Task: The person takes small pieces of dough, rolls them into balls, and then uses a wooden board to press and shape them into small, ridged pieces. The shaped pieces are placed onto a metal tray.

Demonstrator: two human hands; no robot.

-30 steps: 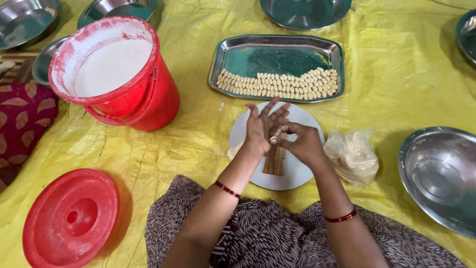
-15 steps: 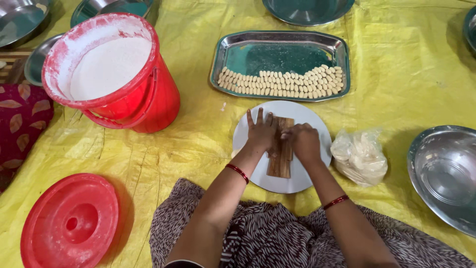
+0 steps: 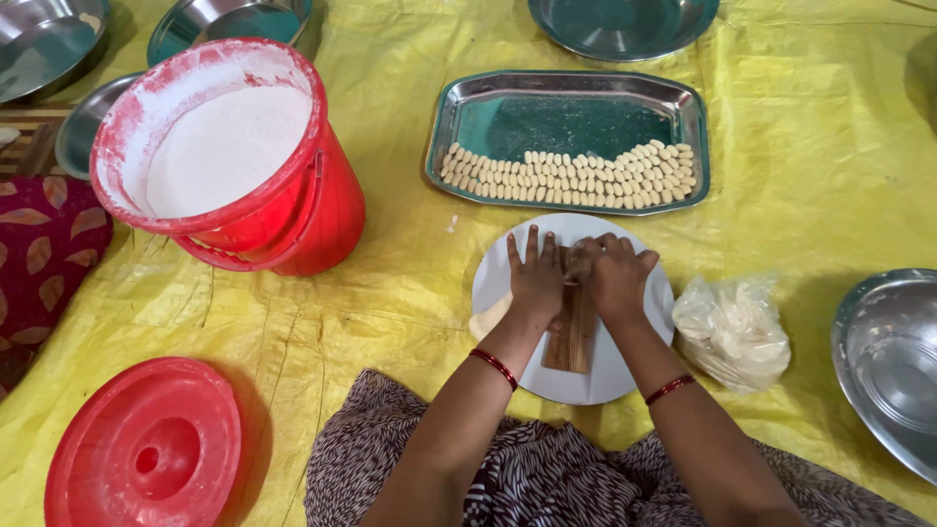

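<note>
Yellow plastic sheet (image 3: 390, 293) lies under everything. Left hand (image 3: 536, 283) lies flat and open, right hand (image 3: 615, 278) curled, both pressing the brown ridged wooden board (image 3: 571, 342) on a round white plate (image 3: 625, 376).

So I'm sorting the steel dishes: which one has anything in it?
The rectangular steel tray just beyond the hands; it holds rows of small pale pieces. The round steel dishes look empty.

A yellow sheet (image 3: 390, 303) covers the floor, carrying a red bucket (image 3: 293, 210) at left, red lid (image 3: 146, 454) near, steel tray (image 3: 571, 122) far, white plate (image 3: 625, 376), plastic bag (image 3: 732, 332), steel bowls.
</note>
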